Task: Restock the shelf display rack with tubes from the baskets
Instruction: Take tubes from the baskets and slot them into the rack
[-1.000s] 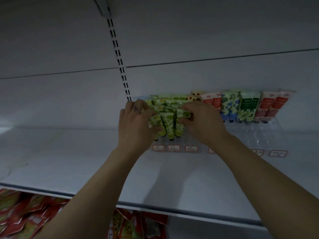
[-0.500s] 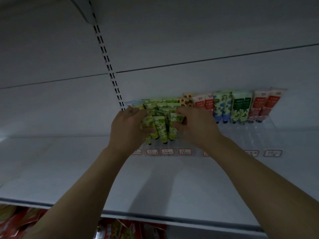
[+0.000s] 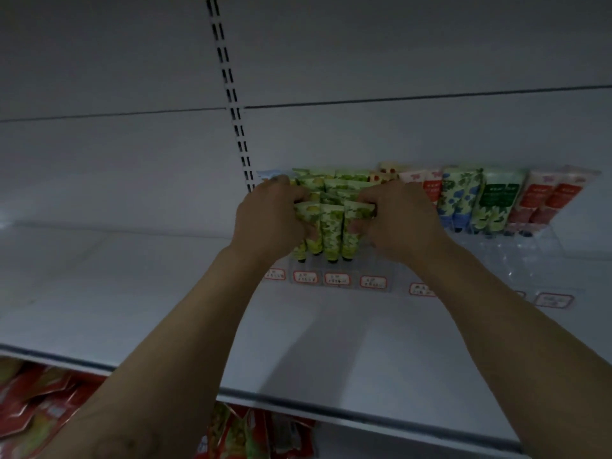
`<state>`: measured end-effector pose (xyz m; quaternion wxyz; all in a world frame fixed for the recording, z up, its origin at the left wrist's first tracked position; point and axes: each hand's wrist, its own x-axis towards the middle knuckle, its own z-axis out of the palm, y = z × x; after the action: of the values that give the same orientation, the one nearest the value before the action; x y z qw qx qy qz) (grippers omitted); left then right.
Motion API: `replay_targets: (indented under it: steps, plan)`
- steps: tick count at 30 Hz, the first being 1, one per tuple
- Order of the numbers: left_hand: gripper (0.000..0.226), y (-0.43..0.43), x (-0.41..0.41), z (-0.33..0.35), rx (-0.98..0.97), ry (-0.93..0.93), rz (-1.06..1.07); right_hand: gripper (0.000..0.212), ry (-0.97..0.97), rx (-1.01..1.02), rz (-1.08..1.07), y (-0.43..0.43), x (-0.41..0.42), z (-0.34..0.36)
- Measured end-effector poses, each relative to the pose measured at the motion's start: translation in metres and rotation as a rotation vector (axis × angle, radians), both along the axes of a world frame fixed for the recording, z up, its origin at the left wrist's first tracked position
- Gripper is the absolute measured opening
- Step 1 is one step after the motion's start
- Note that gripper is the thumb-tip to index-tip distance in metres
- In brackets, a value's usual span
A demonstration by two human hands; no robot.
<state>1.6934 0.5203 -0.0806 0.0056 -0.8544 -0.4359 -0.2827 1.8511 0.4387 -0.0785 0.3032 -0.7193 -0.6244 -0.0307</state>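
Note:
A clear display rack (image 3: 516,256) with red-bordered price labels stands at the back of a white shelf (image 3: 132,293). Several green-yellow tubes (image 3: 331,233) stand cap-down in its left part. My left hand (image 3: 265,223) presses against that bunch from the left, fingers curled on the outer tubes. My right hand (image 3: 397,223) grips the bunch from the right, thumb under the rightmost green tube. Further right stand blue-leaf tubes (image 3: 458,200), a dark green-label tube (image 3: 495,203) and red-white tubes (image 3: 546,200). No basket is in view.
A slotted upright (image 3: 231,94) runs down the white back panel to the rack's left end. Red snack packets (image 3: 36,405) fill the shelf below, under the front edge (image 3: 364,415). The rack's front right slots hold nothing.
Both hands have closed in tighter on the green tubes and squeezed the bunch together. The view has shifted so the rack sits more to the right.

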Motion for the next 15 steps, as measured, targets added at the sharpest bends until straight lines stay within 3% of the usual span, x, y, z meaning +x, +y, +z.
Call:
replay_targets:
  steps: [6,12,15]
  plan:
    - [0.050,0.001,0.006,0.007,-0.093,0.034,0.038,0.040,-0.067,-0.047,-0.031,0.008,0.001,-0.004]
    - [0.063,-0.005,0.004,-0.004,0.002,0.048,0.057,0.022,-0.139,-0.060,-0.093,0.010,-0.005,-0.005]
    - [0.059,-0.009,-0.001,0.001,0.048,0.113,0.019,0.027,-0.151,-0.054,-0.104,0.005,-0.006,-0.006]
